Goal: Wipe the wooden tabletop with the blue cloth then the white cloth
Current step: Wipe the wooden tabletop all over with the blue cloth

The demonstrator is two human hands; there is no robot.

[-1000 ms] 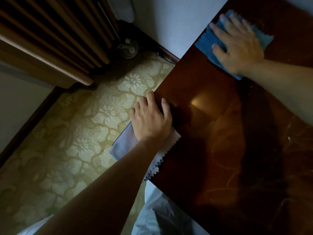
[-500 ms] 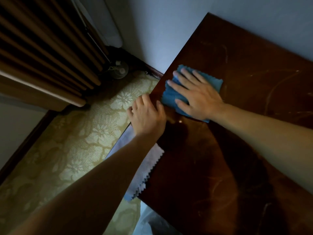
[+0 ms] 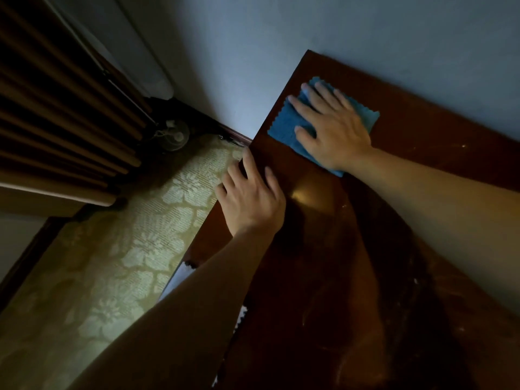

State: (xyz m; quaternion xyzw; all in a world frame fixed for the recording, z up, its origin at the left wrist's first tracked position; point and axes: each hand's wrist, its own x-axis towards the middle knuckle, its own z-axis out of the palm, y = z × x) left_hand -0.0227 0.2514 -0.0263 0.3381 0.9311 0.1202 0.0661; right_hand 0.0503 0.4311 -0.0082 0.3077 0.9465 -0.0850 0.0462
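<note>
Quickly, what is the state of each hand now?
Left hand: open, resting on the dark wooden tabletop edge.
Right hand: open, pressing the blue cloth flat.

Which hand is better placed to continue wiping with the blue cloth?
Right. The right hand already lies flat on the blue cloth; the left hand rests on the table edge, off the cloth.

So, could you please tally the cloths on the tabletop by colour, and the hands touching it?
Blue cloth: 1, flat under the right hand
White cloth: 1, at the table's left edge, mostly hidden under the left forearm
Hands: 2, with the left hand resting on the tabletop edge
Total: 4
</note>
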